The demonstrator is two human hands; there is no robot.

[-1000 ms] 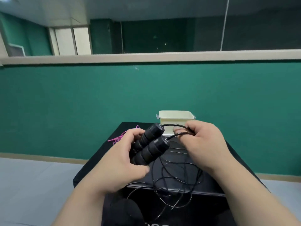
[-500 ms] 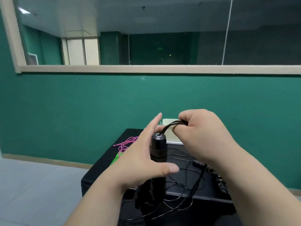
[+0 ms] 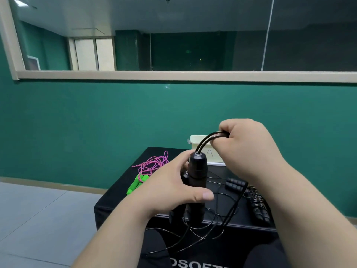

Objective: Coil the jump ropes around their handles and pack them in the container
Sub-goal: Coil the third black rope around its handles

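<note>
My left hand (image 3: 170,188) grips the two black handles (image 3: 196,182) of a jump rope, held upright side by side above the black table (image 3: 119,194). Up and to the right, my right hand (image 3: 245,147) pinches the thin black cord (image 3: 207,139) where it arches out of the handle tops. The rest of that cord hangs in loose loops (image 3: 218,215) over the table's front edge. A cream container (image 3: 195,141) marked "A" stands at the table's far edge, partly hidden behind the handles and my right hand.
A jump rope with green handles (image 3: 137,183) and a tangled pink cord (image 3: 152,164) lies on the table's left side. Two more black jump ropes (image 3: 236,185) (image 3: 258,207) lie on the right. A green wall rises behind the table, with grey floor to the left.
The handles went from tilted to upright in my left hand, whose fingers have now closed round them. My right hand lifted the pinched cord higher. The view shifted, showing the green-handled rope.
</note>
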